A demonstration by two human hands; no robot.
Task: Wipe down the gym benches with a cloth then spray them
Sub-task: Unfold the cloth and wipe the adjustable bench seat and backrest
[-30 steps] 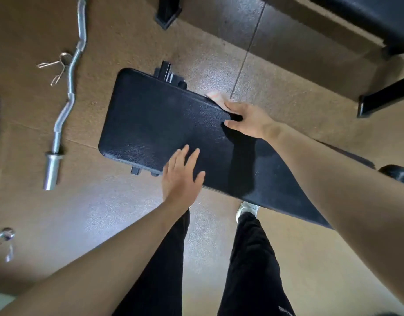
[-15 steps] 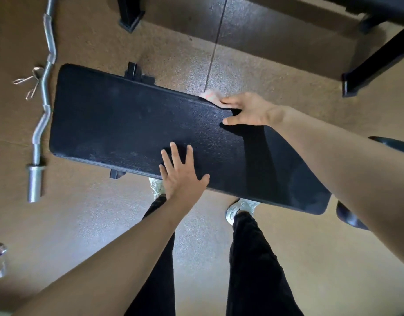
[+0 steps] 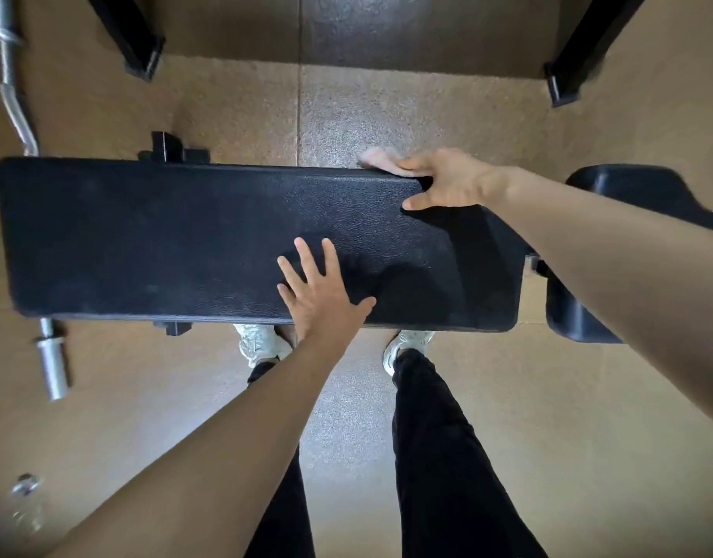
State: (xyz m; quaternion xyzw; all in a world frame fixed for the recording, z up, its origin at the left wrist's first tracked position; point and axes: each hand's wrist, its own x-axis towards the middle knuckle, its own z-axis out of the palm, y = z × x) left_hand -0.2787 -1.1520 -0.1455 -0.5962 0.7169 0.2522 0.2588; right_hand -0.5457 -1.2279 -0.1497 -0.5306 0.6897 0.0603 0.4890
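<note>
— Where is the cloth?
— The pink cloth [image 3: 381, 159] is at the far edge of the bench pad [image 3: 165, 235], toward its right end. The right hand [image 3: 447, 181] clamps it there, with the fingers curled over the edge and the thumb on top of the pad.
— And the left hand?
— The left hand [image 3: 322, 292] lies flat at the pad's near edge, fingers straight and spread, holding nothing.
— Anything else?
— A curl bar [image 3: 53, 364] lies on the floor, partly under the pad's left end.
</note>
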